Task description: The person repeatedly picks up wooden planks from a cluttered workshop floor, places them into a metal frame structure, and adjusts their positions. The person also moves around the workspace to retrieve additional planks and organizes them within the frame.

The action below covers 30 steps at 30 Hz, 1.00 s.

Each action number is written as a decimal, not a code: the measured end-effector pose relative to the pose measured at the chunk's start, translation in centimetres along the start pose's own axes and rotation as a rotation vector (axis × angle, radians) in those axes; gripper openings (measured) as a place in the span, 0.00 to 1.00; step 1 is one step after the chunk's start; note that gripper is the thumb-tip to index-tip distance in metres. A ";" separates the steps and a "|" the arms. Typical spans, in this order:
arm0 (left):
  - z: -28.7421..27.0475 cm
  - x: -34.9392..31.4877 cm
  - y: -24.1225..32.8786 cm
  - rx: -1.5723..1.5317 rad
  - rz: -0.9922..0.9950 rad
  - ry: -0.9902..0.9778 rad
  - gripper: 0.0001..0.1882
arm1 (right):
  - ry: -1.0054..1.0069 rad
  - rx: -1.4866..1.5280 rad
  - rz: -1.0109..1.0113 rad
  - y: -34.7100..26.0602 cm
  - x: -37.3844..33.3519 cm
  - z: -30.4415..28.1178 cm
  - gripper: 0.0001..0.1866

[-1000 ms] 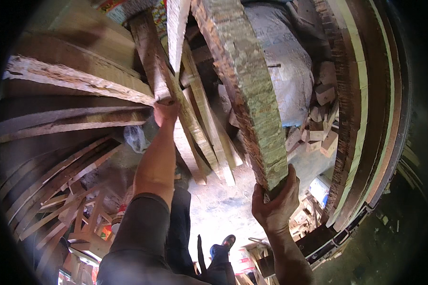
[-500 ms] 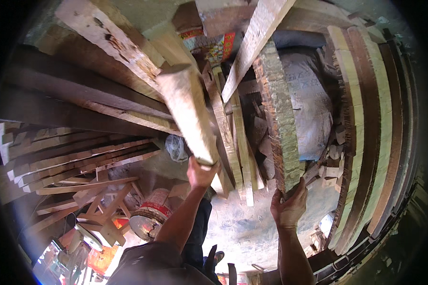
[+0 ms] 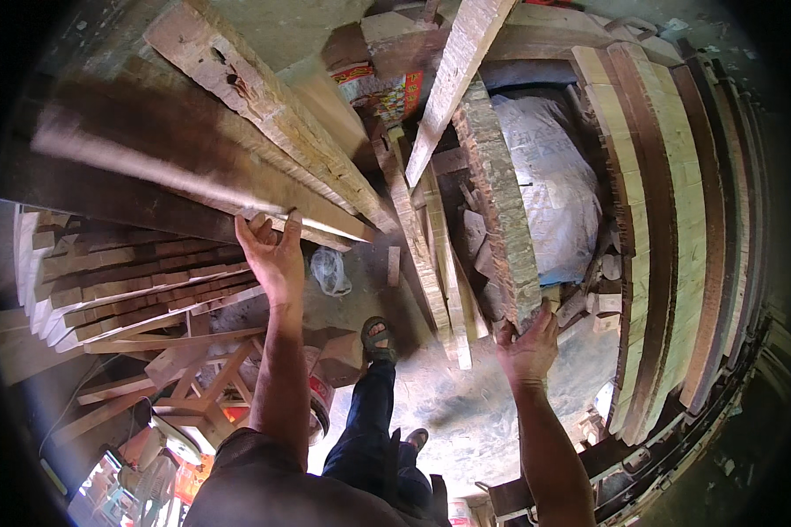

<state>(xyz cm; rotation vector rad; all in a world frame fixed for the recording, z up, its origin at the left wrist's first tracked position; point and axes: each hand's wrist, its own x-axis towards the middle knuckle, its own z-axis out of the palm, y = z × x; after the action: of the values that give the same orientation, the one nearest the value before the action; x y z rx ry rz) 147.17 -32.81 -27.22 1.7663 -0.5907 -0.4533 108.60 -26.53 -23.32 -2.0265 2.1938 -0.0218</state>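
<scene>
Two hands: both are up against lumber, each on a separate piece.
Left hand [image 3: 272, 255]: fingers curled over the near end of a long pale plank [image 3: 264, 105] that slants up and away to the upper left; the grip looks closed round its edge, thumb side towards the camera.
Right hand [image 3: 529, 347]: palm and spread fingers pressed to the lower end of a thick rough board [image 3: 501, 202] standing on edge; how far the fingers wrap behind it cannot be told, since the wood hides them.
Where the wood sits: the plank lies over darker planks [image 3: 123, 176] on the left; the board leans among thinner strips [image 3: 431, 255], just beside a grey plastic sack [image 3: 549, 184].
Underfoot: a sandalled foot [image 3: 378, 338] stands on dusty ground directly below the strips, with a wooden trestle [image 3: 198, 386] and a stack of short battens [image 3: 132, 290] to the left.
Risk, slipping: the board is held only at its bottom end, so I judge it could tip sideways and slide out of the right hand onto the foot.
Risk, splinters: both pieces show torn, ragged edges against bare skin.
Risk, knock-on: shifting the plank may drag its neighbours loose, as they seem to rest on one another.
Risk, footing: scraps near the sack could catch a step.
</scene>
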 end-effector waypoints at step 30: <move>20.9 -14.2 -38.8 0.507 -0.653 -0.637 0.30 | -0.055 0.038 -0.064 0.3 1.1 1.7 0.45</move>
<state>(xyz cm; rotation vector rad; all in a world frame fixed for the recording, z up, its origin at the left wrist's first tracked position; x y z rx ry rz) 129.86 -32.08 -70.17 2.2981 -0.5798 -1.4576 108.41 -27.43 -25.12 -2.0510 2.0790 -0.0150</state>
